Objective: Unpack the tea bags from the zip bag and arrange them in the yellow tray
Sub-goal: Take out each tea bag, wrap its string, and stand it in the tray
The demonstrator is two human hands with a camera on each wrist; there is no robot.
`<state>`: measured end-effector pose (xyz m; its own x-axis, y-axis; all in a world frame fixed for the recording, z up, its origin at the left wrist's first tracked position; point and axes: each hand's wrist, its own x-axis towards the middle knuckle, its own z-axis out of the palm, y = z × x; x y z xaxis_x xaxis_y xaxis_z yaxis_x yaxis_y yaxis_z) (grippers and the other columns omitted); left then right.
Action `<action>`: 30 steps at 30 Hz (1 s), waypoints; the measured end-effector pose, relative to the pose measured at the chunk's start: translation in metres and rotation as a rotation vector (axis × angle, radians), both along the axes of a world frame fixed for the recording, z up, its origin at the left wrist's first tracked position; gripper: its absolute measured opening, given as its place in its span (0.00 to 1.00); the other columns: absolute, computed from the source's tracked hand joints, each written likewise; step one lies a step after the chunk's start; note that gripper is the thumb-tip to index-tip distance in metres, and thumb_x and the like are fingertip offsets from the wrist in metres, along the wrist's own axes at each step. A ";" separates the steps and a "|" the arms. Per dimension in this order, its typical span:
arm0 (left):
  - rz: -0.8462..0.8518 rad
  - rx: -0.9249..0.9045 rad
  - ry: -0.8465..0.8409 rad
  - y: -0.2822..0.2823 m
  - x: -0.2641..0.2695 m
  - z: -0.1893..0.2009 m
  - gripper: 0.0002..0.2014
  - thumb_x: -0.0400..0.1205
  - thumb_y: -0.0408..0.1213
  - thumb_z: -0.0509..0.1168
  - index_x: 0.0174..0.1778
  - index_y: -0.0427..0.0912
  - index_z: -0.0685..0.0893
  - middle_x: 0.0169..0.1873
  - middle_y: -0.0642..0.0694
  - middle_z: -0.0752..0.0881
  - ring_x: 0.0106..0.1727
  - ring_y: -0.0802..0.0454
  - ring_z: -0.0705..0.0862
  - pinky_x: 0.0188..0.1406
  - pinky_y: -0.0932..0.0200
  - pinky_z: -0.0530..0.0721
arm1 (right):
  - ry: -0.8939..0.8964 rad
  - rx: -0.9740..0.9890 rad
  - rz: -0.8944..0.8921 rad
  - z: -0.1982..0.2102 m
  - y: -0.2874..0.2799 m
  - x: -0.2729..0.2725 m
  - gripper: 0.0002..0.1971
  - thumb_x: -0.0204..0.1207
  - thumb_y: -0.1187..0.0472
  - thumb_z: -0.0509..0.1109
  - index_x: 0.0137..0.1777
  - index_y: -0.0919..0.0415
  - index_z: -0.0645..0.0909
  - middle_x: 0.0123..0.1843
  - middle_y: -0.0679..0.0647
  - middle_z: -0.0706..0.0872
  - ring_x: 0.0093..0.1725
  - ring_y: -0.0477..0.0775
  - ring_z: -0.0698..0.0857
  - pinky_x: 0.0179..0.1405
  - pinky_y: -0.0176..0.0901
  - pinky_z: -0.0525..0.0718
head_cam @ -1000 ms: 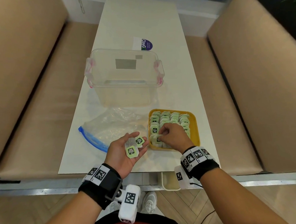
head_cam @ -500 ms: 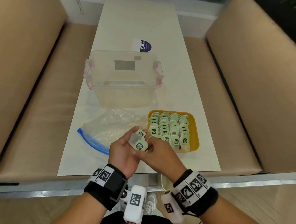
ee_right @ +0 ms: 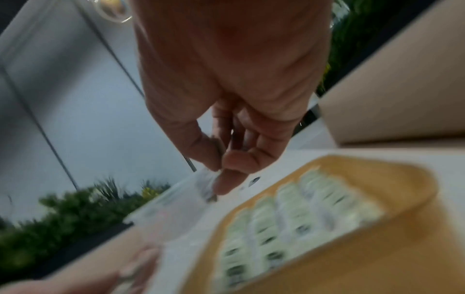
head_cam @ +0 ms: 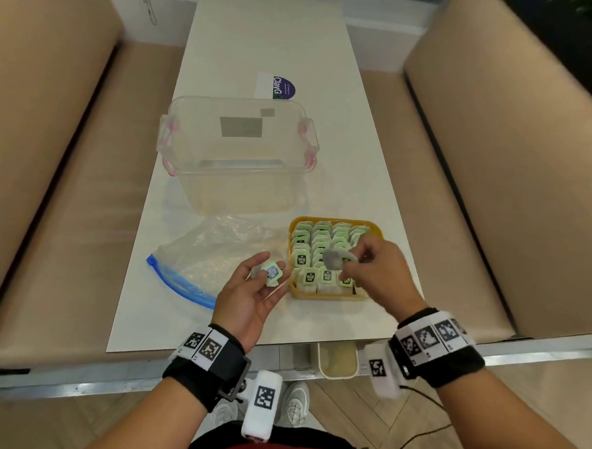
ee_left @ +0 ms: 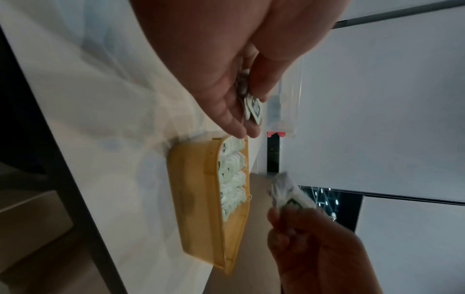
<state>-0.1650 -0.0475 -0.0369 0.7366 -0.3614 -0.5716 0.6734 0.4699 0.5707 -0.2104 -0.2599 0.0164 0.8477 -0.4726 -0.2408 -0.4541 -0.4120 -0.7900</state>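
The yellow tray (head_cam: 375, 232) sits near the table's front edge with several rows of green-tagged tea bags (head_cam: 306, 258) in it. Over its middle my right hand (head_cam: 376, 271) pinches one tea bag (head_cam: 334, 259), blurred by motion. Left of the tray my left hand (head_cam: 253, 291) lies palm up, thumb and fingers holding a tea bag (head_cam: 272, 273). In the left wrist view that tea bag (ee_left: 254, 108) sits between my fingertips beside the tray (ee_left: 196, 199). The clear zip bag (head_cam: 203, 256) with its blue zip lies flat and crumpled left of the tray.
A clear plastic box (head_cam: 239, 151) with pink clips stands behind the zip bag and tray. A purple-and-white card (head_cam: 277, 86) lies beyond it on the white table (head_cam: 312, 41). Beige bench seats flank the table on both sides.
My right hand took a tea bag from my left palm and carried it right, over the tray. My left hand now holds one tea bag instead of two.
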 end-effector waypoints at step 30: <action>-0.059 -0.016 0.045 -0.001 -0.007 -0.011 0.16 0.88 0.25 0.58 0.69 0.40 0.81 0.61 0.33 0.89 0.55 0.42 0.91 0.49 0.54 0.91 | 0.382 -0.462 0.462 -0.053 -0.038 0.032 0.11 0.71 0.70 0.72 0.52 0.59 0.85 0.51 0.54 0.85 0.51 0.54 0.82 0.43 0.40 0.77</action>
